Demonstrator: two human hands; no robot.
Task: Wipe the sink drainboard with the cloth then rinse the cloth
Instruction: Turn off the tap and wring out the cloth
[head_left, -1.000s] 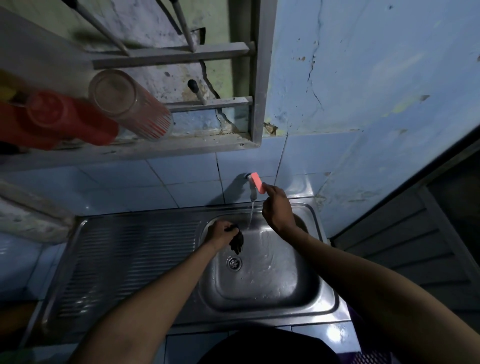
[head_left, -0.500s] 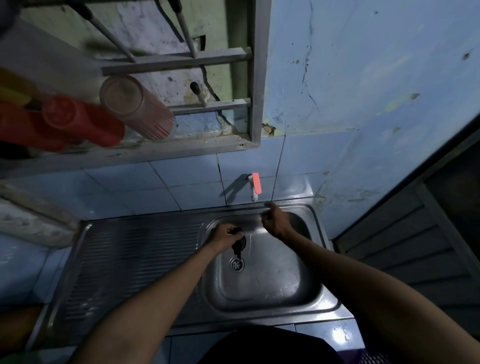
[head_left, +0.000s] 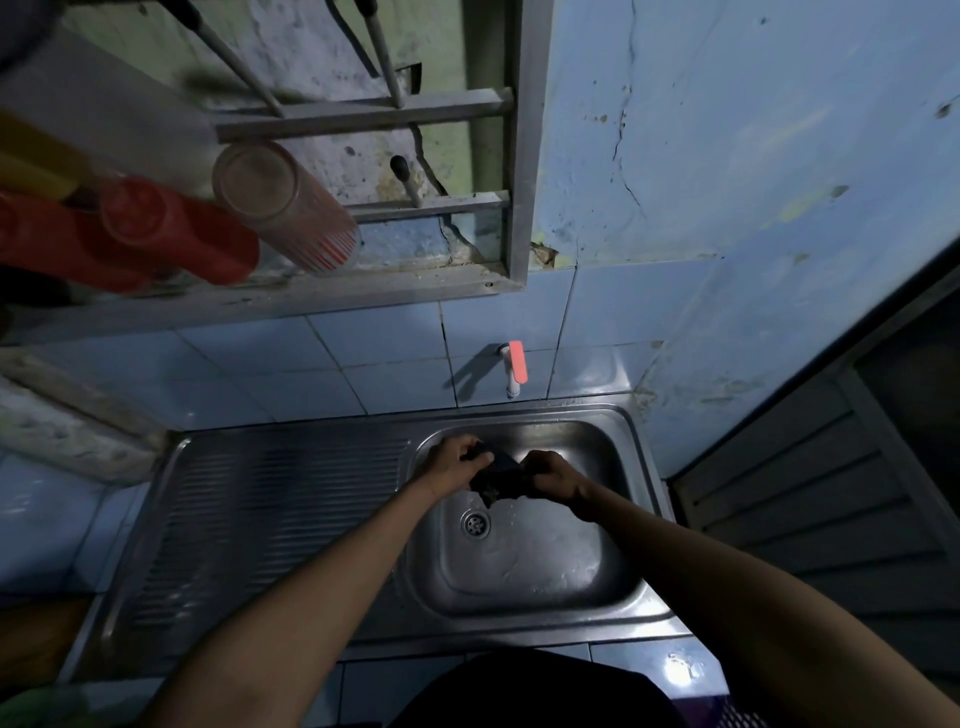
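**Both hands grip the dark cloth over the sink basin**

The left hand (head_left: 457, 460) and the right hand (head_left: 553, 475) each curl their fingers round one end of the dark cloth (head_left: 496, 475), holding it bunched between them above the basin (head_left: 545, 561), just beyond the drain (head_left: 475, 522). The ribbed drainboard (head_left: 260, 519) lies to the left. The tap (head_left: 514, 366) with its red handle sits on the tiled wall beyond. A glass (head_left: 285, 205) and a red cup (head_left: 176, 231) lie on the shelf at far left.

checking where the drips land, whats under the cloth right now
Under the dark cloth, gripped by the left hand and right hand, lies the wet sink basin with its drain just below.
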